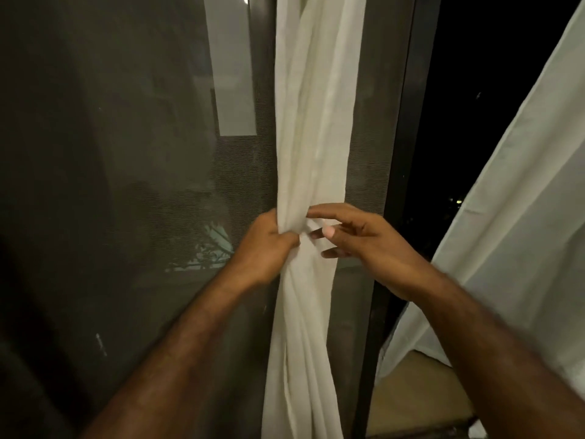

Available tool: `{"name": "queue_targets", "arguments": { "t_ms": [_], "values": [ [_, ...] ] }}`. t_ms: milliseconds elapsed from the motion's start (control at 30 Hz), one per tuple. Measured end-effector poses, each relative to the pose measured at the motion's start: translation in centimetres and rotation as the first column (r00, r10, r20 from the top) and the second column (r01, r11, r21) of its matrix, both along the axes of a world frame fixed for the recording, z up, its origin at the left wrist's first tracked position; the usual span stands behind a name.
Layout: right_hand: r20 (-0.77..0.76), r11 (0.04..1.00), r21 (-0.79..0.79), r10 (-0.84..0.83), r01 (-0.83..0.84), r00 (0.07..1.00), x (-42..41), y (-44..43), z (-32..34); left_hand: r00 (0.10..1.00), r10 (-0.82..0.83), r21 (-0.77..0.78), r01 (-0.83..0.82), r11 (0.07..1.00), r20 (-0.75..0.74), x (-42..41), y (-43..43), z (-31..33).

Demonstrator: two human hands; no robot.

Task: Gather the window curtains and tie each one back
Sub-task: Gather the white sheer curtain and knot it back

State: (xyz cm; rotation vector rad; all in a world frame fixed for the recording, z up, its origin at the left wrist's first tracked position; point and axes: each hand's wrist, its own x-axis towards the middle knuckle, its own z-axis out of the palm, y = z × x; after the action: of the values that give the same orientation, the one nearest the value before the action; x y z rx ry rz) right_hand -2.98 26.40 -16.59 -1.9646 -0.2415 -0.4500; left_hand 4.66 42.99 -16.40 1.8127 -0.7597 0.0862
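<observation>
Person's left hand [266,245] is gripping the gathered curtain [316,122] at mid-height, fingers [286,240] curling tight round the bunch. The right hand [370,245] is reaching in just beside it, its fingers spread and mostly straight, tips touching the folds, clasping nothing. The curtain is hanging bunched in front of the mesh screen [126,185], beside the dark frame [408,122]. A second curtain [522,217] is hanging loose at far right, well apart, lower edge near the floor [418,391].
</observation>
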Motion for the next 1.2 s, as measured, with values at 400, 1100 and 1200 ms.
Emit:
{"name": "queue_targets", "arguments": {
  "t_ms": [400, 1100, 1200],
  "values": [
    [0.045, 0.975, 0.132, -0.185, 0.177, 0.982, 1.4, 0.3, -3.3, 0.932, -0.341, 0.164, 0.359, 0.919, -0.124, 0.8, -0.1, -2.9],
    [-0.038, 0.934, 0.211, -0.286, 0.287, 0.958, 1.5, -0.1, -4.2, 0.988, -0.071, 0.355, 0.018, 0.935, 0.138, 2.8, -1.7, -12.5],
    [-0.046, 0.931, 0.205, -0.301, 0.304, 0.953, 1.5, -0.2, -4.1, 0.983, -0.034, 0.281, -0.019, 0.959, 0.183, 2.8, -0.9, -12.8]
  ]
}}
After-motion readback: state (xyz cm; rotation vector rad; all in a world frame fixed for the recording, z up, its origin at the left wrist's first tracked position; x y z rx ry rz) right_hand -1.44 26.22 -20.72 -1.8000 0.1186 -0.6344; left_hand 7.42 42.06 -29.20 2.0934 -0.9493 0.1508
